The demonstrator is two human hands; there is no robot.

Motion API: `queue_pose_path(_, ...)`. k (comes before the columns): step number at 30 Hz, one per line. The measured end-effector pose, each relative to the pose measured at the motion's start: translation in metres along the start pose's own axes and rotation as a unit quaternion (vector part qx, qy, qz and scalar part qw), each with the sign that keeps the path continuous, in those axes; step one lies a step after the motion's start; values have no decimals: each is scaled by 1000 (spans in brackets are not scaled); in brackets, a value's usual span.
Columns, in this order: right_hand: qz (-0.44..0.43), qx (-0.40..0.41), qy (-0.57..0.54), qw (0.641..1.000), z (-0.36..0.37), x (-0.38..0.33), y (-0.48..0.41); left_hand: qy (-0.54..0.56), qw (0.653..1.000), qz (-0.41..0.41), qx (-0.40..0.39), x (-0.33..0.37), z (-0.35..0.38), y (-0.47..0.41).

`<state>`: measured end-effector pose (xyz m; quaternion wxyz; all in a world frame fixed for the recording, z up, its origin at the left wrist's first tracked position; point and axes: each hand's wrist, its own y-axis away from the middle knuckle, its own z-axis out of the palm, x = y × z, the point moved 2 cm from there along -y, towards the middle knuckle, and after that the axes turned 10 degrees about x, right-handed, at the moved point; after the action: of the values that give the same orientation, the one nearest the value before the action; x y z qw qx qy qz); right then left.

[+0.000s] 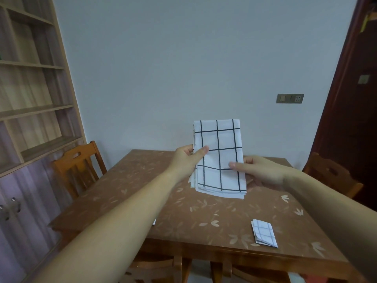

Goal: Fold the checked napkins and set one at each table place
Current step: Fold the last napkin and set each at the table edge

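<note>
We hold a folded checked napkin (219, 158) upright in the air above the far half of the table (183, 211), white cloth crossed by dark lines, its layered lower edge hanging just over the tabletop; our left hand (186, 160) pinches its left edge, thumb lying across the front of the cloth and the fingers hidden behind it; our right hand (259, 170) grips the right edge lower down, thumb pressed on the front face and fingers curled at the back; a second folded napkin (264, 234), smaller in view and with the same check, lies flat near the table's near right corner, well apart from the one we hold; a sliver of white cloth (154, 222) peeks out beside our left forearm, too little of it showing to tell what it is; the table wears a brown cover with pale leaf shapes; a wooden chair (78, 166) stands at its left side and another chair (330, 174) at its right; wooden shelves (30, 88) rise along the left, a wall socket (289, 98) sits on the pale wall behind, and a dark door (350, 99) stands at the right.
</note>
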<state>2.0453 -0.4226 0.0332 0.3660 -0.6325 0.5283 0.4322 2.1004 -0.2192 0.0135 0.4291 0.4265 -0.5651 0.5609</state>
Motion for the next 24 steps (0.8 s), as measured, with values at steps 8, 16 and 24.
queue_pose_path(8, -35, 75, -74, 994, -6, -5, -6, 13, 996, -73, -56, -4, 1, 1)
queue_pose_path(16, -1, 17, -160, 987, -16, 2, -6, 81, 990, -84, -79, 1, -4, 1)
queue_pose_path(24, -7, 31, -217, 976, -23, 1, -9, 103, 982, -115, -109, 2, -4, 0)
